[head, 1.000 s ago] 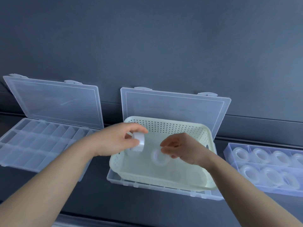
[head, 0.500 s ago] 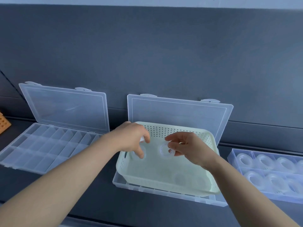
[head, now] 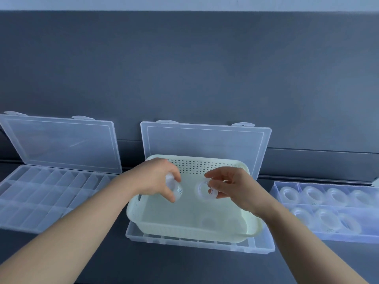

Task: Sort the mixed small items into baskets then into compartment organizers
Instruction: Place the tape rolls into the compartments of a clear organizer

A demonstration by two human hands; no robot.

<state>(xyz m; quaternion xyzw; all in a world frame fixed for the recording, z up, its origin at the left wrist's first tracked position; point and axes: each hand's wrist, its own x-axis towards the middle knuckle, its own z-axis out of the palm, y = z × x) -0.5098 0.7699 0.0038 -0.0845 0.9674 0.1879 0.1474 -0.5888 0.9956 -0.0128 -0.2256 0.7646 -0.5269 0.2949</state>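
Observation:
A pale green perforated basket (head: pixel 254 232) rests on top of an open clear compartment organizer (head: pixel 264 248) in the middle. Both hands hover over the basket. My left hand (head: pixel 158 179) grips a clear tape roll (head: pixel 176 188) between thumb and fingers. Clasped in my right hand (head: pixel 231 188) is a second clear tape roll (head: pixel 203 189), its hole facing me. Two more faint rolls (head: pixel 209 222) lie on the basket floor near the front. At the right, another organizer (head: pixel 275 191) holds several tape rolls (head: pixel 289 194) in its compartments.
An open clear organizer (head: pixel 18 206) with several small vacant compartments lies at the left, its lid (head: pixel 61 144) leaning back against the dark grey wall. The middle organizer's lid (head: pixel 205 140) stands upright behind the basket. The surface is dark grey.
The view has tilted upward and shifted slightly. Both hands stay over the basket, each still holding its roll; the left hand has turned its roll downward.

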